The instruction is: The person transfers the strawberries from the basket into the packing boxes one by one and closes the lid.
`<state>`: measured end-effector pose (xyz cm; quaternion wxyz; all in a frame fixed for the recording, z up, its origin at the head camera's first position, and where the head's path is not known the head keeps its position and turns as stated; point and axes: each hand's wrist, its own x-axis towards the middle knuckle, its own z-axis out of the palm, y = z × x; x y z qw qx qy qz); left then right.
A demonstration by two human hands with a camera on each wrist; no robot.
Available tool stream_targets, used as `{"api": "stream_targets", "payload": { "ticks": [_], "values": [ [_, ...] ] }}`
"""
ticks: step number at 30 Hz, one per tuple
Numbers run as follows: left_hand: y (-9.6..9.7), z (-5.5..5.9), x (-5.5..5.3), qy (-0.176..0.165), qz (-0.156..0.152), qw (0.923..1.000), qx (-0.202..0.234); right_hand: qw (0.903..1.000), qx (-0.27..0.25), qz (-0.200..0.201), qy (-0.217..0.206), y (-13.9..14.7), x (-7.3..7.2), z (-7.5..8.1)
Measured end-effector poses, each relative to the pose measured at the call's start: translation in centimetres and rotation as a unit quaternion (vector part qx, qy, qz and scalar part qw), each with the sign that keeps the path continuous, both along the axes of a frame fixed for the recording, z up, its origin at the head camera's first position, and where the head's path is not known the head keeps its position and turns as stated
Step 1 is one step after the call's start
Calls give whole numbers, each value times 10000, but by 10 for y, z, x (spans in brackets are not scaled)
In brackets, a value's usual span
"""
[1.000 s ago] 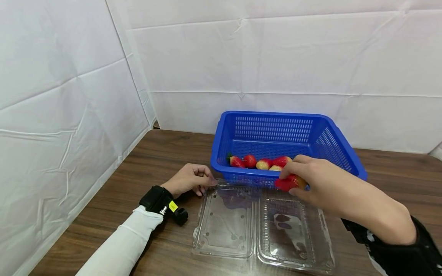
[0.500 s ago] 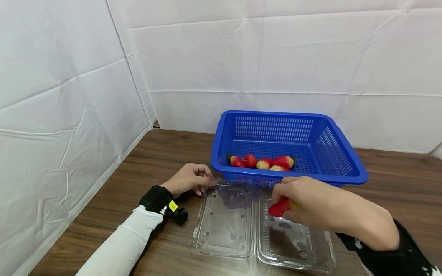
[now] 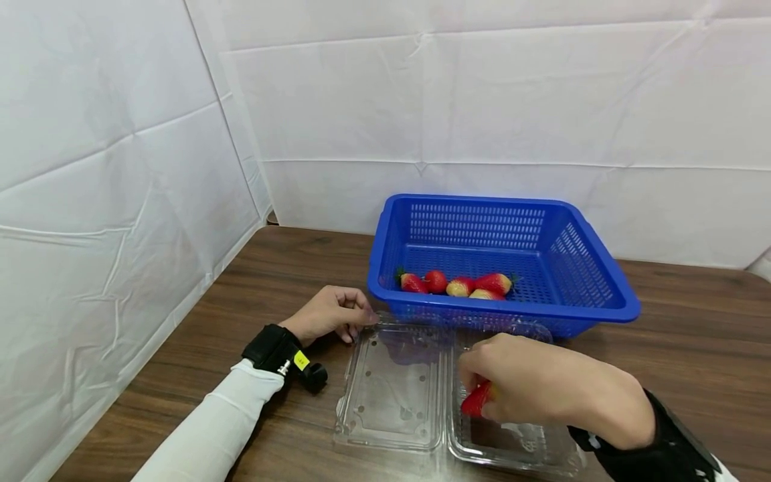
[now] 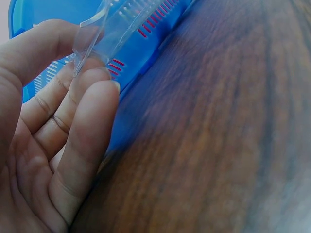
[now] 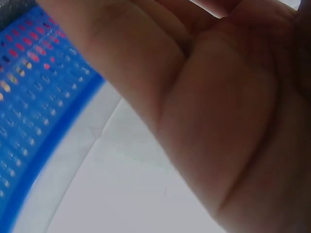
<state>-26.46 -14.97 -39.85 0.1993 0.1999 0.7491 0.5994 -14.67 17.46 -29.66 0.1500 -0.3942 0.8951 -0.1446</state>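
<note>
"Head view, go. Where was the strawberry (image 3: 474,402)?"

"In the right hand (image 3: 530,381), fingers curled round it, low over the right half of the clear box (image 3: 394,402). Red end stuck out leftward. Couldn't tell if it touched the plastic underneath."

"Left hand (image 3: 334,314)?"

"Well apart from the right. Pinched the box's far left corner; left wrist view had the plastic edge between the fingers. My read: thin, light plastic slides easily, so that pinch steadied it."

"Why the corner?"

"Probably kept that hand out of the right one's way."

"Box position?"

"Flat on the table (image 3: 289,281), opened out, halves side by side. Likely that left the right half reachable from above."

"Basket?"

"Blue basket (image 3: 434,300) stood just behind it, more strawberries (image 3: 414,282) bunched along its near side. Close, presumably, for a short reach."

"Right wrist view?"

"Mostly blurred hand and basket mesh. The held fruit didn't show there."
</note>
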Motion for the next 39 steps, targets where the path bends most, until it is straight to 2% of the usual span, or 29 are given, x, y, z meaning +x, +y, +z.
{"api": "stream_targets", "payload": {
  "ticks": [4, 16, 23, 39],
  "values": [
    [0, 1, 0, -5, 7, 10000, -15, 9999, 80, 42, -91, -5, 2, -3],
    [-1, -1, -2, -15, 29, 10000, -53, 9996, 285, 3, 90, -13, 7, -12],
    [-1, -1, -2, -34, 42, 10000, -47, 9977, 446, -361, -373, -18, 10, -12],
    [-1, -1, -1, -26, -13, 10000, 33, 9912, 888, -781, -602, -25, 9, -15]
  ]
}}
